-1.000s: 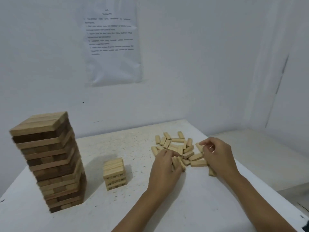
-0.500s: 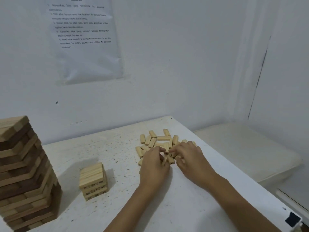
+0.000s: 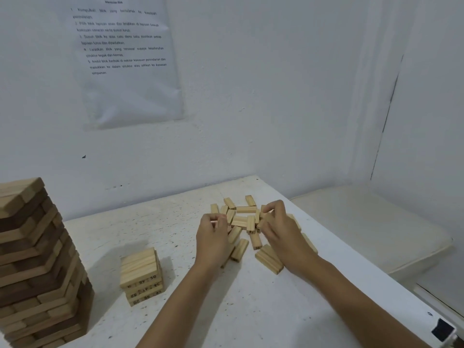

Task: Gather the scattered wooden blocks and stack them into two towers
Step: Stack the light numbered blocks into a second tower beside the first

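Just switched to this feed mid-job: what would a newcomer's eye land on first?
The tall two-tone tower at the left edge of the table dominates, with a short stack of numbered pale blocks just to its right. The left hand and right hand are curled into the loose pile of blocks near the far right corner; whether either grips one is unclear.

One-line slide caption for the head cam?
Left hand and right hand work among scattered wooden blocks on a white table, beside a short numbered stack and a tall tower.
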